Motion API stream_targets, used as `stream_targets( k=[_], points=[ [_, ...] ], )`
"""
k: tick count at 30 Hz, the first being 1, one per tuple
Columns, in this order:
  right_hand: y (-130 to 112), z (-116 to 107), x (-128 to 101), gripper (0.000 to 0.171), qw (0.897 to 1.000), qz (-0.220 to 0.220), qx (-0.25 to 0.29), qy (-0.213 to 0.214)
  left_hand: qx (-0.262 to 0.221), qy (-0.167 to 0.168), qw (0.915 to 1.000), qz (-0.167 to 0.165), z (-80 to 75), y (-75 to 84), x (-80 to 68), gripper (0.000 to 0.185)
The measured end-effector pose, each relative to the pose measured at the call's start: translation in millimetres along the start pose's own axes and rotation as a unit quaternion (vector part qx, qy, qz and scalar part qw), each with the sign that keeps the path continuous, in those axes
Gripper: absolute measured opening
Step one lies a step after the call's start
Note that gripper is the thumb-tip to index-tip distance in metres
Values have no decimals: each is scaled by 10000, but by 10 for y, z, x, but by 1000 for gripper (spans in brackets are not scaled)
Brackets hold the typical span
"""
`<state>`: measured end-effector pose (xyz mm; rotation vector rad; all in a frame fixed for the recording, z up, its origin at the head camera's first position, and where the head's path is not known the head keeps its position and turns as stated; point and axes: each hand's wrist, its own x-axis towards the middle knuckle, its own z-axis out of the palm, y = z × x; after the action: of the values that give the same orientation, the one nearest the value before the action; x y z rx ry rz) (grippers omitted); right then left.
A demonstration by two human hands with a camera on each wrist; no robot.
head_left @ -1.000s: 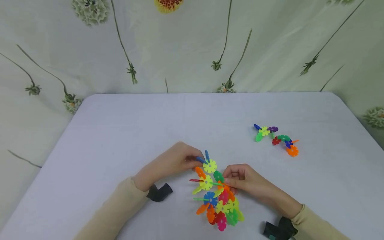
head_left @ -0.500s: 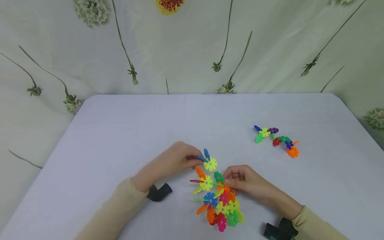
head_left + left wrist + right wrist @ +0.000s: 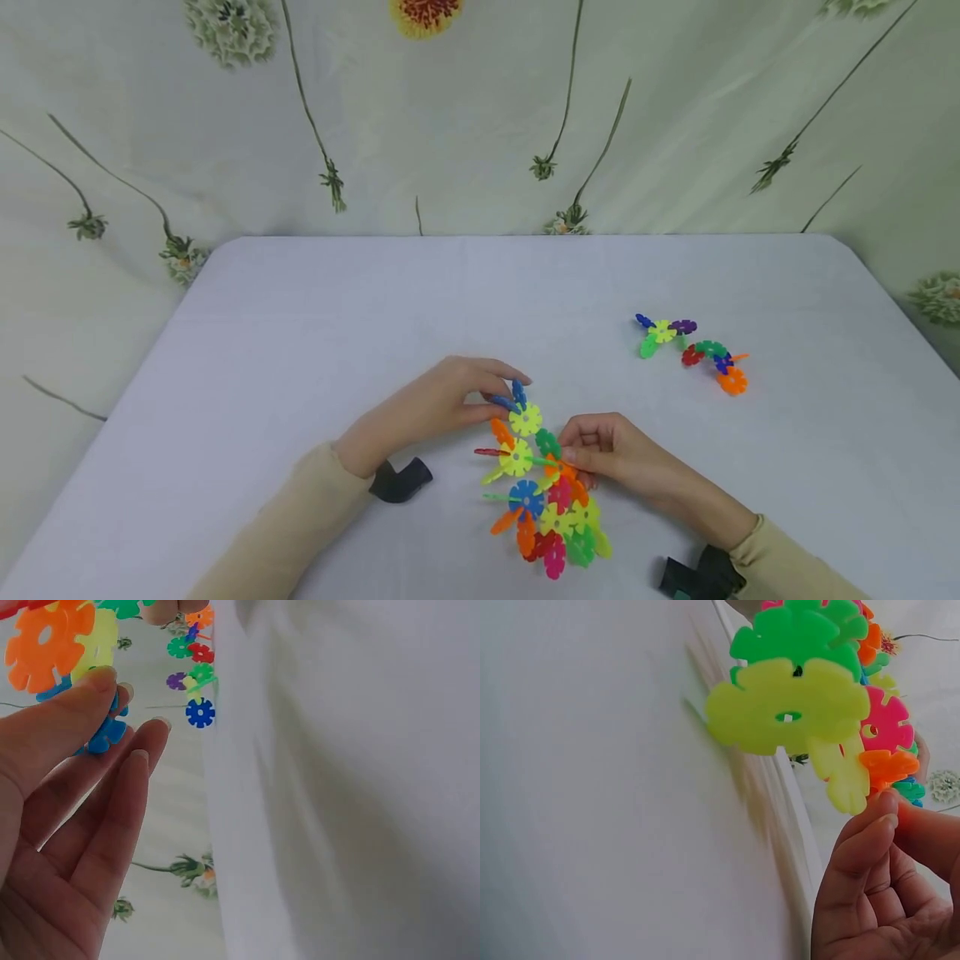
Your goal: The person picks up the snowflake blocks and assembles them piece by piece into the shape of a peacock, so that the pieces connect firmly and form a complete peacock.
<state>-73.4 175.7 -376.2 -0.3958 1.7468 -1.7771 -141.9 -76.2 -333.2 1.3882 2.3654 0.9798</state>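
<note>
A cluster of interlocking flower-shaped plastic discs (image 3: 557, 521) in yellow, orange, pink, green, red and blue stands between the hands in the head view. At its top left, my left hand (image 3: 442, 396) pinches a blue disc (image 3: 108, 735) between thumb and index finger; the other fingers are extended. That blue disc sits beside a yellow disc (image 3: 525, 418) at the cluster's upper end. On the right side, my right hand (image 3: 622, 454) pinches the cluster near an orange disc (image 3: 889, 766), its other fingers curled. A large yellow-green disc (image 3: 787, 705) faces the right wrist camera.
A smaller chain of joined discs (image 3: 708, 346) lies farther back on the right of the white table (image 3: 375, 308). Black straps or devices hang at the left wrist (image 3: 401, 481) and the right wrist (image 3: 701, 573). A flower-print cloth (image 3: 465, 117) hangs behind.
My left index finger has lifted and reached over the top of the blue discs, which have tipped slightly. The right hand and the rest of the cluster keep their place.
</note>
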Motion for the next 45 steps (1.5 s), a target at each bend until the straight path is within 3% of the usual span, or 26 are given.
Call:
stream_targets(
  k=[6, 13, 19, 45],
  points=[
    [4, 7, 12, 25, 9999, 82, -64, -108, -241, -286, 9993, -37, 28, -7, 4, 15],
    [1, 18, 15, 23, 9998, 146, -108, -31, -318, -261, 9992, 13, 85, -19, -12, 15],
    [48, 38, 19, 22, 9998, 107, -111, 145, -301, -135, 9994, 76, 139, -47, -27, 6],
    [32, 91, 15, 20, 9992, 4, 105, 382, 476, 452, 9978, 127, 265, -47, -64, 9]
  ],
)
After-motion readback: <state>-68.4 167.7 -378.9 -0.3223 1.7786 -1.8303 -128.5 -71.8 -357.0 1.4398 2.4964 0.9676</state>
